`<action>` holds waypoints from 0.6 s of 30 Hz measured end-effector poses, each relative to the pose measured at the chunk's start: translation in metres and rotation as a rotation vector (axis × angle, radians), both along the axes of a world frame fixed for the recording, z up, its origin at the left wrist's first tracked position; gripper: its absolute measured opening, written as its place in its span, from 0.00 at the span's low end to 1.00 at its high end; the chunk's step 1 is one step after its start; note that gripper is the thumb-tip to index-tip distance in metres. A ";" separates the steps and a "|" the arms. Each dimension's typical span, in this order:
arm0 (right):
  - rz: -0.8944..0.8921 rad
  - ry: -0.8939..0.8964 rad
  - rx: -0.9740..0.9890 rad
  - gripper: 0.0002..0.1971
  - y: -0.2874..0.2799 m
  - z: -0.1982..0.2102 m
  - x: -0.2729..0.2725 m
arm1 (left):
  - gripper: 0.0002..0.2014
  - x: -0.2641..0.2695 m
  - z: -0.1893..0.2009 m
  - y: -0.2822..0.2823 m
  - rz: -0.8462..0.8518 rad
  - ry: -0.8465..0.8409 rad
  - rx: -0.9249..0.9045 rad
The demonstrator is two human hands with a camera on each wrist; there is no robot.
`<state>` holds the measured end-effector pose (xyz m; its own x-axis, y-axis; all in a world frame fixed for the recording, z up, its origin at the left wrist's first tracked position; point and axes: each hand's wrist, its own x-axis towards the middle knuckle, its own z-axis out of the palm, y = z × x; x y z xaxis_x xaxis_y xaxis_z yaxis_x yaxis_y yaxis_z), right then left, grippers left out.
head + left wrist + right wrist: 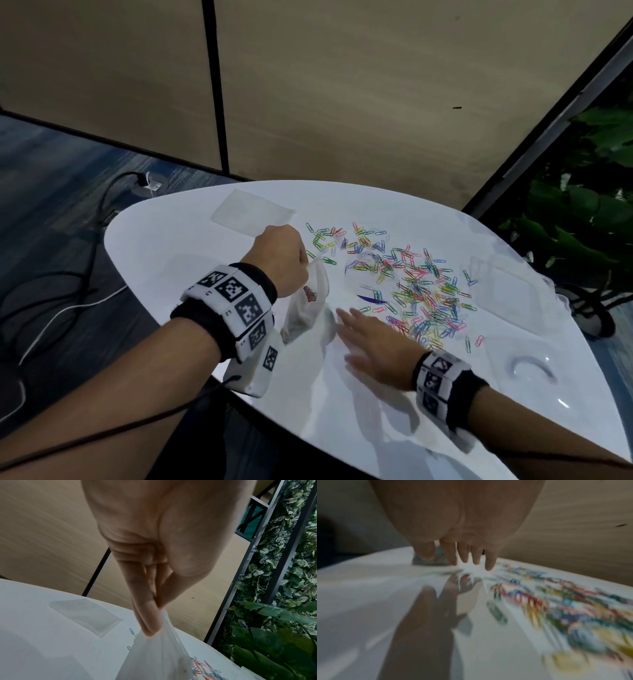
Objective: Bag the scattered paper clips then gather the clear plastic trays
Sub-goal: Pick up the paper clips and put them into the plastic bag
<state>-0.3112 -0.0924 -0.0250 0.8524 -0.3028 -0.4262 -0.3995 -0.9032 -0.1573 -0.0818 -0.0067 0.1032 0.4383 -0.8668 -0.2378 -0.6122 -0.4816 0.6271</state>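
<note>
Paper clips [416, 289] lay scattered all over the white table [178, 240]. Left hand [279, 258] pinched the top of a clear bag [306, 310], lifted slightly. Right hand [373, 346] hovered flat beside it, fingers spread, holding nothing. One clear tray [251, 213] sat further back.

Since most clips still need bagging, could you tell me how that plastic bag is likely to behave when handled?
Probably floppy: the bag sags below the left hand pinching its top. Likely light, since few paper clips show inside. Its mouth may close unless held open.
</note>
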 end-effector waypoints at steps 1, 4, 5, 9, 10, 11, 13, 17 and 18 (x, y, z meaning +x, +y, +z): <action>0.030 0.078 -0.026 0.35 0.007 -0.009 -0.006 | 0.11 0.000 0.000 0.000 -0.004 -0.001 0.004; 0.074 0.072 -0.150 0.38 0.007 -0.024 -0.012 | 0.11 -0.002 0.000 -0.002 -0.010 0.001 0.008; 0.063 0.062 -0.186 0.37 0.000 -0.028 -0.010 | 0.10 -0.003 0.000 -0.003 -0.014 0.002 0.007; -0.038 0.036 -0.273 0.38 -0.034 -0.035 0.007 | 0.10 -0.006 -0.002 -0.004 -0.024 -0.001 0.012; -0.083 0.038 -0.289 0.39 -0.042 -0.036 0.010 | 0.10 -0.005 -0.002 -0.004 -0.024 -0.005 0.014; -0.149 0.046 -0.293 0.39 -0.050 -0.039 0.011 | 0.10 -0.004 -0.002 -0.004 -0.022 -0.008 0.017; -0.303 0.070 -0.255 0.35 -0.062 -0.041 0.011 | 0.10 -0.002 -0.002 -0.003 -0.015 -0.016 0.018; -0.223 0.007 -0.144 0.35 -0.059 -0.030 0.008 | 0.10 -0.003 -0.002 -0.003 -0.023 -0.023 0.014; -0.165 -0.019 -0.134 0.31 -0.053 -0.027 0.007 | 0.09 -0.004 -0.002 -0.004 -0.025 -0.023 0.015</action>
<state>-0.3038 -0.1450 -0.0517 0.7938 -0.4921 -0.3573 -0.5422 -0.8388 -0.0493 -0.0853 -0.0103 0.1016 0.4220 -0.8740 -0.2411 -0.6384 -0.4753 0.6054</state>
